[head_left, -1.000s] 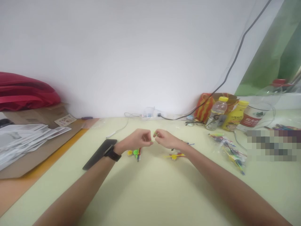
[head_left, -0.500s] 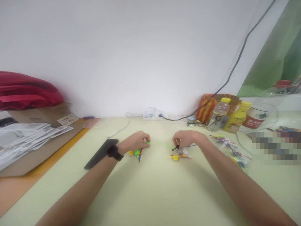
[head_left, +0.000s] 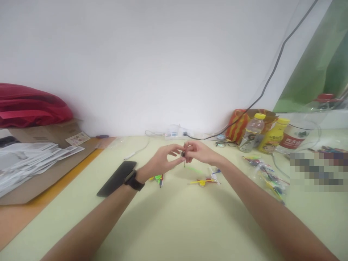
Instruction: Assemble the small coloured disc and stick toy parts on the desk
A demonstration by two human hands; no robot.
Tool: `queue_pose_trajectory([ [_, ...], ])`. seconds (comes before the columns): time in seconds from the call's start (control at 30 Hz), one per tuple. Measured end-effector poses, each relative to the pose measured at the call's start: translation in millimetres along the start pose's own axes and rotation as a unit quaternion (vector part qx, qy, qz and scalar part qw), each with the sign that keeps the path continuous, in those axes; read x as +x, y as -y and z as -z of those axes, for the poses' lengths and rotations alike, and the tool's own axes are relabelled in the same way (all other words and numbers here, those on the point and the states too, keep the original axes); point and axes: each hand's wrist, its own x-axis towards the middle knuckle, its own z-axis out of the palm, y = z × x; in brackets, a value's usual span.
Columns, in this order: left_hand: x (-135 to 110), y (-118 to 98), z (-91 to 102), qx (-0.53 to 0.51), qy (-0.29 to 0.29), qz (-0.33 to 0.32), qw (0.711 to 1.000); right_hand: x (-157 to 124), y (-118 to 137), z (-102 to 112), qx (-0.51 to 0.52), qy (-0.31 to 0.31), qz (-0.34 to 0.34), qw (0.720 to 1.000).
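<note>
My left hand (head_left: 167,159) and my right hand (head_left: 199,153) meet above the middle of the table. Both are closed in a pinch at a small black plastic piece (head_left: 184,154) with a thin dark blade or stick standing upright through it. Below the right hand a thin green strip (head_left: 194,169) lies on the tabletop. A yellow plastic piece (head_left: 202,183) with long arms rests near it, beside white and blue pieces (head_left: 214,174). Under my left wrist lie green and yellow round pieces (head_left: 157,178) with coloured sticks. Fingers partly hide the black piece.
A black phone-like slab (head_left: 116,179) lies left of my left wrist. Bagged coloured parts (head_left: 266,177) are at right, with a clear bottle (head_left: 252,132), a yellow bottle (head_left: 274,136) and glasses (head_left: 226,144) behind. Papers (head_left: 35,159) lie on cardboard at far left.
My hands have come together and lifted off the table, the right one bringing the black piece from the right-hand pile. The yellow piece on the table is now uncovered.
</note>
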Motion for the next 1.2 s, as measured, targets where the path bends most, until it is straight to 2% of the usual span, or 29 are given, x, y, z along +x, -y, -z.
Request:
queue_pose_trajectory([
  [0.1, -0.2, -4.7, -4.8, -0.018, -0.014, -0.01, 1.0, 2.5, -3.2, -11.1, 0.034, 0.005, 0.011, 0.999],
  [0.2, -1.1, -3.6, -5.4, -0.025, -0.009, -0.004, 1.0, 4.4, -6.3, -14.0, 0.009, 0.012, 0.018, 1.0],
  [0.27, -2.2, -1.1, -5.4, -0.027, 0.001, 0.002, 1.0, 5.9, -8.1, -13.9, -0.084, -0.005, 0.021, 0.996],
  [0.4, -6.0, 9.1, -7.5, 0.008, 0.02, 0.026, 0.999, 6.6, -15.7, -9.0, -0.282, -0.035, -0.004, 0.959],
  [0.53, -9.4, 24.5, -12.5, 0.11, 0.06, 0.055, 0.991, 1.0, -27.7, 2.0, -0.355, -0.003, -0.074, 0.932],
  [0.67, -11.0, 37.5, -16.3, 0.157, 0.075, 0.061, 0.983, -5.4, -27.9, 10.4, -0.409, 0.024, -0.126, 0.904],
  [0.77, -12.3, 43.1, -15.6, 0.184, 0.085, 0.079, 0.976, -10.1, -16.4, 12.0, -0.42, 0.066, -0.139, 0.894],
  [0.9, -13.0, 45.2, -11.0, 0.205, 0.079, 0.09, 0.971, -17.3, 0.0, 10.3, -0.399, 0.193, -0.173, 0.879],
  [0.97, -12.1, 44.2, -6.4, 0.204, 0.081, 0.096, 0.971, -19.5, 3.9, 9.7, -0.398, 0.228, -0.188, 0.868],
  [1.07, -8.8, 40.0, 4.3, 0.183, 0.077, 0.081, 0.977, -19.5, 5.3, 10.7, -0.391, 0.227, -0.165, 0.877],
  [1.13, -6.1, 34.5, 12.2, 0.152, 0.07, 0.064, 0.984, -17.6, 5.3, 11.8, -0.36, 0.197, -0.127, 0.903],
  [1.2, -3.5, 26.4, 17.8, 0.102, 0.067, 0.055, 0.991, -14.7, 5.4, 11.6, -0.287, 0.148, -0.093, 0.942],
])
